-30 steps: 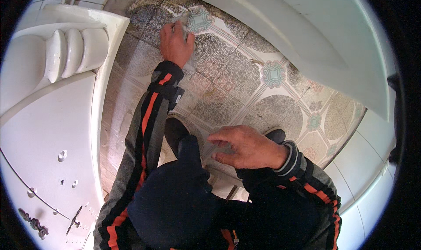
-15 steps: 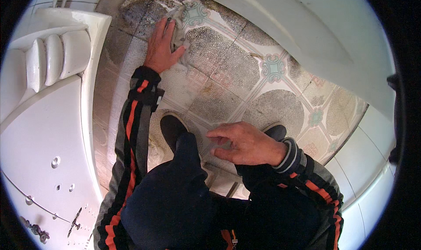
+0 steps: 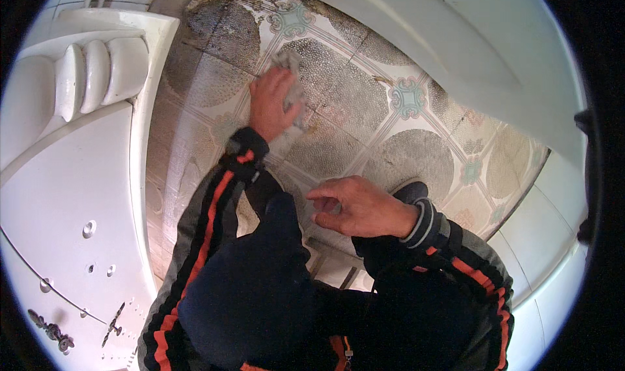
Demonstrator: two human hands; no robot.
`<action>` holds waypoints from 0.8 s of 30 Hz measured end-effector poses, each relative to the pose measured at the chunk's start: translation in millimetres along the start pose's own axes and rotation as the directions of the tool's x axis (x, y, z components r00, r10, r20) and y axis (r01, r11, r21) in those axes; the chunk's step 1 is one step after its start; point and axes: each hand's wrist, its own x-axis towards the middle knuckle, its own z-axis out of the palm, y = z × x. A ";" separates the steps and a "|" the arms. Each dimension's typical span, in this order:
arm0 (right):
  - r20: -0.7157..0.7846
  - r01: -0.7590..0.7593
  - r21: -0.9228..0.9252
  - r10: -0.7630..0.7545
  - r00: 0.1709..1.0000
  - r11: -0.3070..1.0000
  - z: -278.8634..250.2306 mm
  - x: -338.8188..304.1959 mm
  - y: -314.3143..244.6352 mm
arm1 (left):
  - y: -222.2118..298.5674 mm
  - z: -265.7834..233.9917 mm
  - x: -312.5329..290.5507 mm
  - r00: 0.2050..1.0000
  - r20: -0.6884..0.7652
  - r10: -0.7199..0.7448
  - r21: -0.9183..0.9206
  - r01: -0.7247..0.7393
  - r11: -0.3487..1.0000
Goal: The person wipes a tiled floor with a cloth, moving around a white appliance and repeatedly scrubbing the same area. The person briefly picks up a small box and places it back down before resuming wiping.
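1. On the patterned floor tiles (image 3: 416,156), left hand (image 3: 272,105) presses a crumpled grey rag (image 3: 291,78) flat, fingers closed over it.
2. Right hand (image 3: 361,208) hovers loosely curled, holding nothing.
3. Risk: crouched reach on possibly wet tile; rag could slide, balance tip toward white tub (image 3: 71,176).

Left arm stretched forward and down, left hand (image 3: 272,105) palm-down with fingers curled closed, right arm bent at the elbow, right hand (image 3: 358,206) hovering, fingers loosely spread
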 end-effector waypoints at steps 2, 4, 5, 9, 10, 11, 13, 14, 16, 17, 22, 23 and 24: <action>-0.011 -0.005 -0.011 0.005 1.000 1.000 0.7 -0.6 3.3 | 23.0 1.3 -10.4 0.999 0.043 0.015 0.010 -0.015 1.000; -0.018 -0.024 -0.006 0.023 1.000 1.000 0.3 -2.3 7.8 | 31.1 4.5 -5.4 0.995 0.007 0.100 0.013 -0.100 0.995; -0.034 -0.027 -0.018 0.026 0.999 0.999 -0.2 -3.2 9.9 | 30.0 7.2 1.6 0.996 0.074 0.056 0.048 -0.060 0.997; -0.032 -0.047 -0.036 0.046 0.998 0.998 -0.1 -3.8 13.3 | 4.3 27.1 49.7 0.996 0.007 0.092 0.104 -0.092 0.990; -0.042 -0.039 -0.024 0.038 0.998 0.999 1.5 -3.3 12.2 | 3.5 32.8 55.5 0.997 -0.016 0.076 0.122 -0.074 0.990; -0.019 -0.030 -0.056 0.029 0.999 0.998 3.6 -2.1 11.0 | 6.0 37.5 57.9 0.990 -0.114 0.077 0.132 -0.062 0.989; -0.029 0.012 -0.095 -0.014 0.999 0.995 7.0 1.0 8.1 | 23.1 43.6 51.8 0.998 -0.063 -0.014 0.182 0.026 0.983; -0.005 0.019 -0.079 -0.020 1.000 0.997 10.3 1.5 6.1 | 37.9 42.8 40.7 0.995 0.044 -0.088 0.215 0.077 0.974; -0.021 0.064 -0.096 -0.066 0.998 0.993 10.9 1.9 5.4 | 57.2 37.4 33.6 0.993 0.114 -0.008 0.242 -0.020 0.970; -0.017 0.053 -0.061 -0.054 0.998 0.997 9.8 0.9 5.6 | 61.4 34.8 37.4 0.999 0.039 -0.019 0.222 0.009 0.975; -0.017 -0.063 -0.042 0.063 0.998 0.997 -2.1 -11.4 11.7 | 41.3 23.1 92.7 0.987 -0.076 -0.139 0.309 0.155 0.938; -0.008 -0.122 -0.100 0.122 0.993 0.987 -3.1 -12.4 12.9 | 36.9 21.8 101.2 0.955 -0.288 -0.064 0.252 0.140 0.957; -0.044 -0.126 -0.051 0.124 0.991 0.991 -1.0 -13.6 12.7 | 41.2 24.2 99.9 0.945 -0.316 -0.086 0.258 0.173 0.951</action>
